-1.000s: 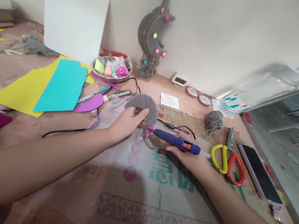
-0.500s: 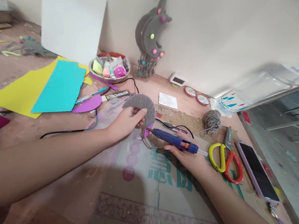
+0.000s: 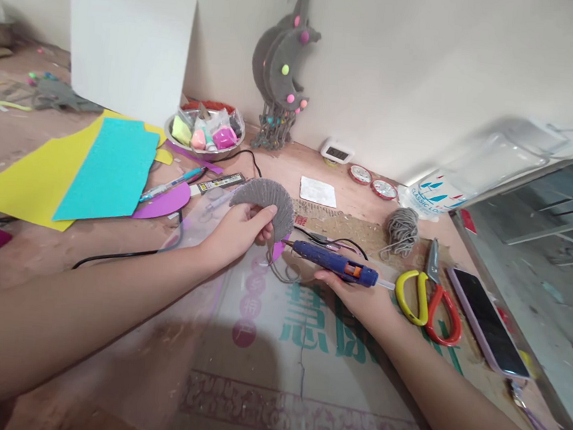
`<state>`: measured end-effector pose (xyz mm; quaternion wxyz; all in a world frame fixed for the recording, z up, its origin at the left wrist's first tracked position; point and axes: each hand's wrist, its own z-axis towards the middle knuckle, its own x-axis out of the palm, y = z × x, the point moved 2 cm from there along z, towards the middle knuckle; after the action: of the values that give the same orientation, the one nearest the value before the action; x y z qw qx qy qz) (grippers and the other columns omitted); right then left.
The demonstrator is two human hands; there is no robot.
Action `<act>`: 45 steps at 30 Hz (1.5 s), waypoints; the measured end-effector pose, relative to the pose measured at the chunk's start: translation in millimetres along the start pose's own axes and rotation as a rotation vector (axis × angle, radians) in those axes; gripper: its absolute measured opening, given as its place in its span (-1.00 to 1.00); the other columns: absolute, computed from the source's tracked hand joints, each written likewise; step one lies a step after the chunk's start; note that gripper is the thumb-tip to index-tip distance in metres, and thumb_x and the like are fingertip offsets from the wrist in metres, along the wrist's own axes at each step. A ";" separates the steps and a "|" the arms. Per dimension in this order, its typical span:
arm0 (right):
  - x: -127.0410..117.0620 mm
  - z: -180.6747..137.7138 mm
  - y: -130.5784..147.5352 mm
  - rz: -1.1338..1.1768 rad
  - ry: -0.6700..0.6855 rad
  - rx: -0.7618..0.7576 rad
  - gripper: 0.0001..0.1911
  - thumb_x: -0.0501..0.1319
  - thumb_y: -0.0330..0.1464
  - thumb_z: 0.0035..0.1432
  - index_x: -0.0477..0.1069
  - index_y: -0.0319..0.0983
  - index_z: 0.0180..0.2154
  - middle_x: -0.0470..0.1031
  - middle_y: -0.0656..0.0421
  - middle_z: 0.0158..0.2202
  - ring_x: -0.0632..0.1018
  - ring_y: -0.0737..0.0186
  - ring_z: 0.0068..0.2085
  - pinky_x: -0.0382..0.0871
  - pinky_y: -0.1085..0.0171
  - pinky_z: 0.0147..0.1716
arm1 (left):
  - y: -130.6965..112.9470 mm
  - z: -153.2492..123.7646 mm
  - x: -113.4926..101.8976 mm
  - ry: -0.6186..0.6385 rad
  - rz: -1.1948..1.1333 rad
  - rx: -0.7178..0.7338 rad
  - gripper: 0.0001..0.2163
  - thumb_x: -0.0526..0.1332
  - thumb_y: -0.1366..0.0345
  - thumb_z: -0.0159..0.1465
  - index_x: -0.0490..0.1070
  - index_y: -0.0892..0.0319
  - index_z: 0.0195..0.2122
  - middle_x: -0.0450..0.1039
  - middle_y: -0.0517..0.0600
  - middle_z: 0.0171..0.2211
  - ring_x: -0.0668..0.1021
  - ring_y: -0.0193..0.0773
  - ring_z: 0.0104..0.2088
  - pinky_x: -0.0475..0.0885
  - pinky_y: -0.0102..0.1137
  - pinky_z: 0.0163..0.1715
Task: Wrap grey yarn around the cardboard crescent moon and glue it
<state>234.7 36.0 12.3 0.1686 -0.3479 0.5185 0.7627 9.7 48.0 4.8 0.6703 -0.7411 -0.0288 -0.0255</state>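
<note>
Between the thumb and fingers of my left hand (image 3: 248,226) is a crescent wrapped in grey yarn (image 3: 272,197). A bit of its purple base (image 3: 278,249) shows bare at the lower tip, and a loose strand of yarn (image 3: 281,275) trails below it. My right hand (image 3: 348,287) is closed around a blue hot glue gun (image 3: 335,263) with a clear glue stick poking out of its back. The gun's nozzle points left and is at the bare purple tip; whether it touches cannot be made out.
Right of my hands lie a grey yarn ball (image 3: 402,230), scissors (image 3: 427,297) and a phone (image 3: 488,323). Behind stand a bowl of clay packets (image 3: 203,142) and a hanging moon ornament (image 3: 282,64). Coloured sheets (image 3: 107,172) are at left. A black cord (image 3: 117,255) crosses the table.
The whole view has shifted slightly, so things appear a little further left. Both hands keep their grips, with the nozzle still at the crescent's lower tip.
</note>
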 end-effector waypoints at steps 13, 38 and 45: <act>0.1 -0.6 -4.8 0.074 0.018 0.044 -0.70 0.32 -0.06 -0.02 0.47 -0.09 -0.30 0.51 0.17 -0.32 0.53 0.10 -0.24 0.42 0.18 -0.22 | -5.7 -1.4 -0.6 -0.035 0.123 0.035 -0.70 0.13 0.14 0.25 0.32 0.20 -0.55 0.40 -0.07 -0.63 0.46 -0.37 -0.58 0.35 -0.48 -0.50; -0.7 -2.4 -5.6 0.029 -0.061 0.069 -0.64 0.30 0.00 -0.05 0.41 -0.14 -0.38 0.51 0.12 -0.27 0.53 0.06 -0.20 0.43 0.10 -0.13 | -3.8 1.0 -1.9 0.015 0.099 0.045 -0.65 0.13 0.07 0.23 0.35 0.22 -0.56 0.40 -0.04 -0.62 0.44 -0.36 -0.59 0.33 -0.47 -0.50; -1.9 -1.4 -6.1 -0.007 -0.042 0.053 -0.68 0.31 -0.06 -0.02 0.42 -0.14 -0.35 0.53 0.16 -0.33 0.54 0.11 -0.27 0.45 0.18 -0.24 | -1.7 0.6 -1.6 0.015 0.062 0.026 -0.65 0.13 0.08 0.22 0.33 0.21 -0.60 0.37 -0.04 -0.64 0.44 -0.34 -0.59 0.32 -0.44 -0.50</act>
<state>240.3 37.4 9.2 0.1914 -0.3288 0.5338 0.7552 8.0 48.8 6.3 0.6805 -0.7326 -0.0009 -0.0098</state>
